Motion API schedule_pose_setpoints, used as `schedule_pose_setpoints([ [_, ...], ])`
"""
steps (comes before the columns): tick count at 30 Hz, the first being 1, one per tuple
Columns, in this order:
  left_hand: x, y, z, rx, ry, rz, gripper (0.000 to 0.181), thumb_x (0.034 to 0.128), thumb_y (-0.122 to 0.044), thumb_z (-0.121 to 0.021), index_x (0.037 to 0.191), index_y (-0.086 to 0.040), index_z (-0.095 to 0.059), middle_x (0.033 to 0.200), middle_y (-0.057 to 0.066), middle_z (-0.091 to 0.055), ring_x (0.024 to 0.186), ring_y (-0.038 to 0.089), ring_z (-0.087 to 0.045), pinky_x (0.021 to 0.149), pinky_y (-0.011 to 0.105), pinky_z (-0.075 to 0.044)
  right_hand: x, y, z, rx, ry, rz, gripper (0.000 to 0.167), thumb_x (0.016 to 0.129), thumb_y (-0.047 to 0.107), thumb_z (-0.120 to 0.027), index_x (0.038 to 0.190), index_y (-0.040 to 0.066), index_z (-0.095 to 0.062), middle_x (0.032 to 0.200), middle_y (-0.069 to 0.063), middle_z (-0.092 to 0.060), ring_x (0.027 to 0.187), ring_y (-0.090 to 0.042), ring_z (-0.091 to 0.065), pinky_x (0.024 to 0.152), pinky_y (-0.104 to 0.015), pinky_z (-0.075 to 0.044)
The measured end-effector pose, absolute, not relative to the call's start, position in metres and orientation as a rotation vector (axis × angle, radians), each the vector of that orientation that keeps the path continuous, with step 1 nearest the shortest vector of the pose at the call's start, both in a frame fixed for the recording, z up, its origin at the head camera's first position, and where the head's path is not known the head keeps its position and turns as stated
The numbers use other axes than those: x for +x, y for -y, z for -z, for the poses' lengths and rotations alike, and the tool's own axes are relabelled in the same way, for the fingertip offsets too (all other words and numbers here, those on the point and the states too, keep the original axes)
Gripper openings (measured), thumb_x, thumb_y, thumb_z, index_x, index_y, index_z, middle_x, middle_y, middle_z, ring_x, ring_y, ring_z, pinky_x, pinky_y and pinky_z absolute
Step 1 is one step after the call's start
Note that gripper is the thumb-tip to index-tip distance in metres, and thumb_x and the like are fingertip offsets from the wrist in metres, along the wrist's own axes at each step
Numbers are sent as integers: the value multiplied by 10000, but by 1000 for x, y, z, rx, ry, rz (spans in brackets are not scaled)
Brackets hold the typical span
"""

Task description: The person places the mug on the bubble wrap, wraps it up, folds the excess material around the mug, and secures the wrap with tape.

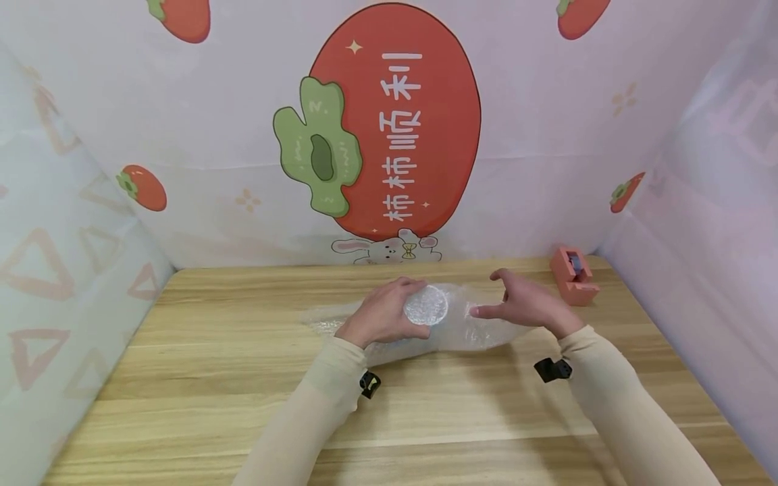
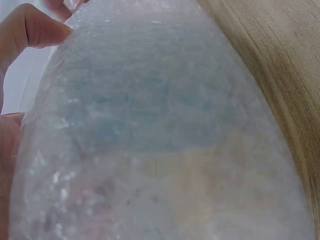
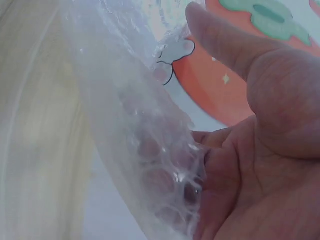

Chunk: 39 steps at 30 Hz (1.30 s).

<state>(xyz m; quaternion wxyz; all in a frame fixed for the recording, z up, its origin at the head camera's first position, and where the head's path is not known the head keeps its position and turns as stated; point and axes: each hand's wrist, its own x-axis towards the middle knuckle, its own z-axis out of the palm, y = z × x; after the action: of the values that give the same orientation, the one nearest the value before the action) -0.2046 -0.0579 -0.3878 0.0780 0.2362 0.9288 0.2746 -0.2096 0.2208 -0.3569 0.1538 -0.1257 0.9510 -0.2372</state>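
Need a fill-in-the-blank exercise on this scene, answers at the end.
1. The left hand grips a round-ended object covered in clear plastic wrap dotted with air ____.
2. A coral-pink, blocky tape dispenser stands near the far ____ corner of the light-brown wooden table.
3. The large red fruit printed on the white backdrop has leaves coloured ____.

Missing words: bubbles; right; green

Head view bright; bubble wrap glints; wrist views soft, hazy.
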Motion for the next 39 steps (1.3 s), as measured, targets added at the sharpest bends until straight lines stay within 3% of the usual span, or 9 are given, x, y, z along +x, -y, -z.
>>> schedule_pose_setpoints([
  [4, -205, 57, 388, 697, -2777, -826, 872, 760, -391, -834, 1524, -163, -481, 1525, 59, -463, 1338, 285, -469, 1121, 551, -356, -213, -211, 350, -443, -2716, 625, 982, 850, 561, -761, 1561, 52, -313, 1052, -136, -662, 896, -253, -629, 723, -415, -537],
  [8, -205, 57, 388, 697, -2779, -808, 866, 767, -398, -834, 1524, -168, -482, 1533, 61, -457, 1349, 281, -461, 1135, 556, -335, -216, -201, 344, -550, -2679, 606, 903, 887, 455, -765, 1595, 154, -292, 836, -62, -616, 737, -202, -564, 611, -345, -470],
  [11, -204, 57, 388, 712, -2778, -801, 857, 774, -396, -833, 1521, -163, -484, 1534, 61, -457, 1357, 279, -457, 1143, 560, -320, -218, -192, 340, -589, -2666, 558, 865, 897, 392, -762, 1597, 178, -301, 770, -44, -602, 692, -188, -557, 586, -343, -458],
  [13, -204, 57, 387, 723, -2776, -802, 854, 776, -395, -834, 1519, -159, -487, 1531, 57, -460, 1359, 275, -459, 1146, 561, -313, -220, -188, 338, -591, -2655, 521, 870, 882, 373, -775, 1594, 179, -313, 824, -58, -639, 734, -199, -589, 619, -363, -485],
  [16, -203, 57, 387, 730, -2778, -800, 851, 778, -397, -838, 1517, -159, -490, 1529, 50, -464, 1361, 267, -461, 1149, 559, -307, -225, -184, 339, -578, -2630, 494, 897, 844, 394, -809, 1576, 155, -350, 1094, -117, -684, 940, -256, -649, 748, -432, -546],
  [20, -203, 56, 387, 729, -2782, -791, 858, 776, -410, -838, 1519, -163, -488, 1524, 47, -470, 1360, 260, -463, 1151, 552, -308, -231, -183, 344, -552, -2596, 522, 870, 801, 419, -848, 1514, 111, -455, 1363, -182, -595, 1145, -346, -623, 889, -513, -538],
  [31, -205, 56, 388, 737, -2787, -784, 853, 775, -421, -833, 1517, -173, -492, 1520, 47, -474, 1349, 254, -472, 1145, 537, -326, -237, -176, 357, -610, -2723, 369, 701, 718, 432, -897, 1287, 86, -680, 1206, -112, -689, 984, -263, -647, 873, -484, -531],
  [39, -205, 57, 388, 748, -2786, -800, 853, 773, -398, -834, 1515, -152, -493, 1509, 54, -481, 1325, 252, -484, 1131, 517, -353, -237, -169, 359, -591, -2757, 348, 448, 704, 316, -915, 1092, 134, -786, 1060, -48, -736, 919, -235, -659, 785, -436, -545],
])
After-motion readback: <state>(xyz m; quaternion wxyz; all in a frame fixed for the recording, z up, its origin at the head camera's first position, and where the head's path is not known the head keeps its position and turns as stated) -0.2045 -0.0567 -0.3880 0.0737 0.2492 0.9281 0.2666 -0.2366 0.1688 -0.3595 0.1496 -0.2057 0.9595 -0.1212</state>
